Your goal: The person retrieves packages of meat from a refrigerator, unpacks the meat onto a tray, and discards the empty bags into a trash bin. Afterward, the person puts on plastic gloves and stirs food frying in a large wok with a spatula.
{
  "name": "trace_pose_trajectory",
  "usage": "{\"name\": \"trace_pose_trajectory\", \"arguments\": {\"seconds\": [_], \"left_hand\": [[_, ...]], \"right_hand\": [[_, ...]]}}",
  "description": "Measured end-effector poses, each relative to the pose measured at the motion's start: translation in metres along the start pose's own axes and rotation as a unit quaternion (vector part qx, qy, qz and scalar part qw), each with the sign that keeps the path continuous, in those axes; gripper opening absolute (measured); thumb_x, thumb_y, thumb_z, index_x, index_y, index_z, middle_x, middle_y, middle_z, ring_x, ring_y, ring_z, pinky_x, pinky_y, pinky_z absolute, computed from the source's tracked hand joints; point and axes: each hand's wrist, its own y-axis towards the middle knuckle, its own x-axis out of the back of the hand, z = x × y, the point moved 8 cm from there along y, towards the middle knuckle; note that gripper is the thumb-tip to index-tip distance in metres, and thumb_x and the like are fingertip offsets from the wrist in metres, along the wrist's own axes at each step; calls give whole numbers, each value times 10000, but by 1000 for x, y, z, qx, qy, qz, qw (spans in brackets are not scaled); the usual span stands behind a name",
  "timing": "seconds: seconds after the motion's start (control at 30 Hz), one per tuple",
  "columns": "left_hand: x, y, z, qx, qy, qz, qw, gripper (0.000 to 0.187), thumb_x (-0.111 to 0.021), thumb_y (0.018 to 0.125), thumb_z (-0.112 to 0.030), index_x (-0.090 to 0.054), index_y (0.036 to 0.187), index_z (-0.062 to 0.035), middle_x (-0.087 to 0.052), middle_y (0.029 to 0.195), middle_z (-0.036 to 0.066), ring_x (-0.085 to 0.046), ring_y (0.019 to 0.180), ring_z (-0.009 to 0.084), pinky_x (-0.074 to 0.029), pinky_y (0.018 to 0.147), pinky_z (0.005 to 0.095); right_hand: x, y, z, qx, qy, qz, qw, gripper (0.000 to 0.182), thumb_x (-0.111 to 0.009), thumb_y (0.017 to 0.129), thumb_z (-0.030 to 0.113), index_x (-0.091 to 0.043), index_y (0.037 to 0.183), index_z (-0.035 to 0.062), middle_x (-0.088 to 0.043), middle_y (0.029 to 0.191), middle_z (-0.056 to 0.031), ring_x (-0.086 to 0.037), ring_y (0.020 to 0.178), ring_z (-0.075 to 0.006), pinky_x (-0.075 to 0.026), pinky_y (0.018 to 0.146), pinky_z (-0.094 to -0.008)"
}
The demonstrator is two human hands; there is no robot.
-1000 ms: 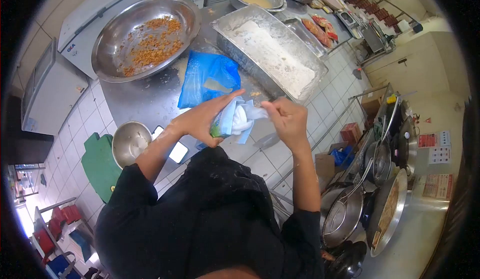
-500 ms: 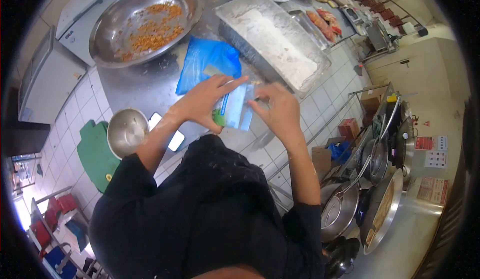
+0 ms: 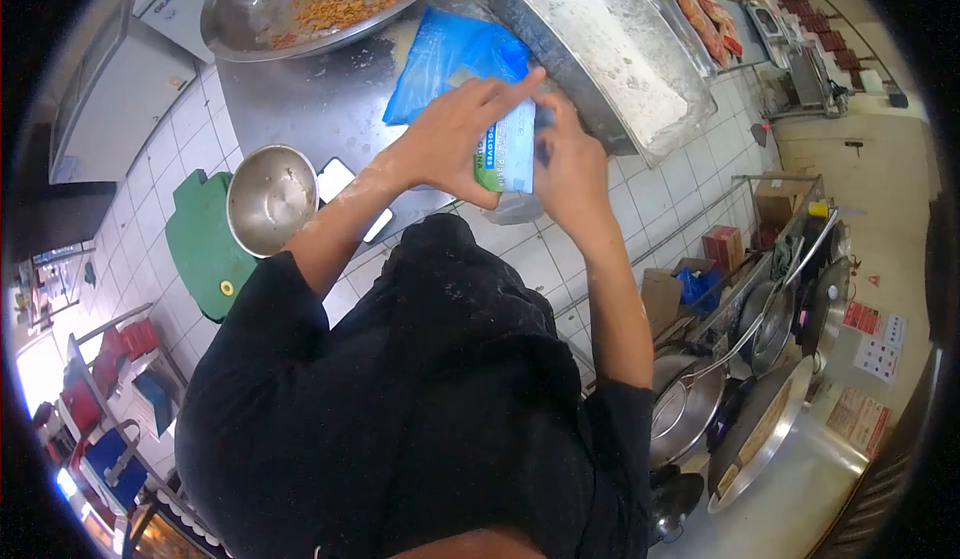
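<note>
A small blue, white and green box of plastic gloves (image 3: 512,149) is between my hands, over the near edge of the steel table. My left hand (image 3: 455,139) grips its left side, with the thumb at the bottom and the fingers along the top. At the right end, the curled fingers of my right hand (image 3: 573,174) press against the box; their tips are partly hidden. Just beyond, a blue plastic bag (image 3: 450,54) lies on the table. A pale translucent shape shows under the box, and I cannot make out what it is.
A large steel bowl (image 3: 235,24) with orange crumbs and a metal tray (image 3: 560,79) of white flour stand on the table (image 3: 300,99). At left are a smaller steel bowl (image 3: 272,204), a green board (image 3: 205,259) and a phone (image 3: 378,226). Pans (image 3: 690,409) occupy the right side.
My right hand has moved in against the box's end, where the flap stood out before; the flap now looks folded in. The whole view has shifted, with the table higher in it.
</note>
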Motion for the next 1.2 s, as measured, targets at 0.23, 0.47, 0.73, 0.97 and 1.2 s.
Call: {"name": "trace_pose_trajectory", "arguments": {"seconds": [0.23,0.47,0.73,0.97,1.2], "left_hand": [[14,2,-6,-8,-72,-10,997,1099,-728,483,-293,-287,1477,-137,-536,1160,188,-518,1030,385,-460,874,433],[20,18,-27,-4,-71,11,997,1035,-714,487,-274,-341,1446,-157,-550,1185,173,-529,1055,383,-462,883,439],[-9,-2,2,62,-18,106,992,1170,-740,473,-318,-226,1503,-110,-529,1128,209,-506,1037,404,-436,917,438],[-10,3,-19,-1,32,52,998,1282,-788,441,-294,-120,1515,-85,-509,1147,218,-506,1037,412,-461,887,446],[-4,-3,-18,-8,40,44,998,1339,-799,426,-294,-56,1496,16,-505,1116,217,-507,1019,403,-457,892,434]], "right_hand": [[65,4,32,25,-50,-61,997,170,-661,822,151,-719,977,114,-705,853,-82,-671,726,-261,-504,630,-352],[95,0,61,113,-250,-105,956,179,-560,838,139,-707,937,124,-703,840,-42,-649,697,-224,-470,605,-328],[135,-9,24,-39,-75,-191,978,233,-661,837,123,-647,1060,55,-682,814,-54,-662,744,-235,-505,681,-324],[52,4,-5,45,19,21,999,331,-736,767,210,-668,1066,87,-647,884,-57,-650,734,-280,-516,701,-343],[37,1,9,119,-135,-4,984,153,-666,821,194,-684,952,117,-610,862,-27,-639,703,-229,-506,598,-361]]}}
